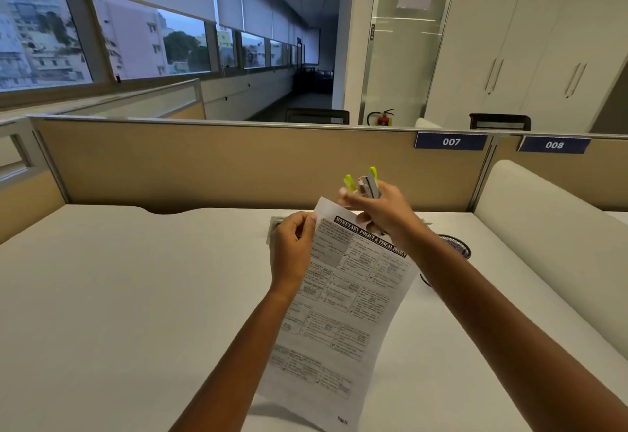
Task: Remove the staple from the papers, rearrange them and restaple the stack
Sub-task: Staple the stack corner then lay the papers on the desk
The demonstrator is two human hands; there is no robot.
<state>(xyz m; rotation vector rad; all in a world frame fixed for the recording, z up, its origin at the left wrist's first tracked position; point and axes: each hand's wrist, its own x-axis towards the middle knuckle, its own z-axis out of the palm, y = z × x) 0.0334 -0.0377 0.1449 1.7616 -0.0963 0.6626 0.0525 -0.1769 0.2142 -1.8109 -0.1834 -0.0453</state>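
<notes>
**Papers (343,302) held over the desk (119,295), stapler (368,183) in the right hand (380,214)**

Held clear of the white desk, tilted, printed side up. Heading "Monetary Policy & Fiscal Policy" across the top, boxed text below. Pinched at the upper left edge between thumb and curled fingers of the left hand (294,244). Bottom corner low in view, near the desk's front edge, with a shadow beneath.

Lime-green and metal stapler gripped in the right hand, fingers wrapped round its lower part. Its two arms splayed apart and pointing up, away from the sheets. Held just above the top edge of the papers, towards the upper right corner. Too blurred there to tell contact with the paper from a near miss. Staple itself too small to make out.

Behind the right forearm, a black mesh pen holder (457,248) on the desk, partly hidden. Just past the left hand, a grey cable port (275,224) set in the desktop. Beyond, a tan cubicle partition (221,163) with blue labels "007" (451,141) and "008" (554,145). Farther back, a red fire extinguisher (383,118) and two dark chair backs (316,115). Pale cupboards (530,40) with long handles on the right. Windows (136,40) with half-lowered blinds on the left.
</notes>
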